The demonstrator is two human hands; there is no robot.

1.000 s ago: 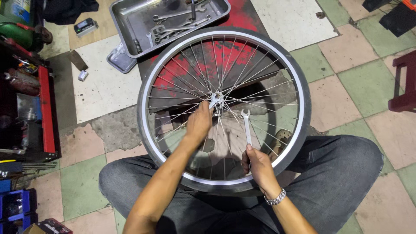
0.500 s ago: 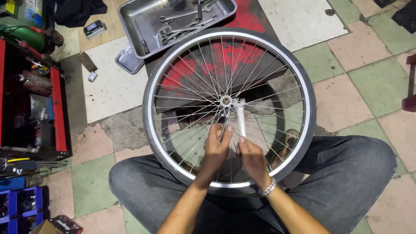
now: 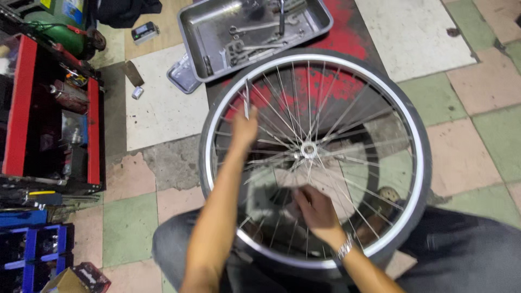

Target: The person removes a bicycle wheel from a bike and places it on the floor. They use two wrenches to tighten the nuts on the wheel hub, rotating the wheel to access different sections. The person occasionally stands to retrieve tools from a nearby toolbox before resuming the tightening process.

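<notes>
1. My left hand (image 3: 244, 127) is closed round a thin wrench (image 3: 247, 100), its shaft poking up past the fingers; the blur hides the tool's head.
2. My right hand (image 3: 316, 209) grips the spokes just below the hub (image 3: 309, 150) (fingers half lost among the wires).
3. The bicycle wheel (image 3: 418, 157) rests across my lap, its near rim cut off by my arms.
4. Beyond the left hand lies a metal tray (image 3: 190, 32) of tools; far to its left stands a red tool cart (image 3: 93, 130).
</notes>
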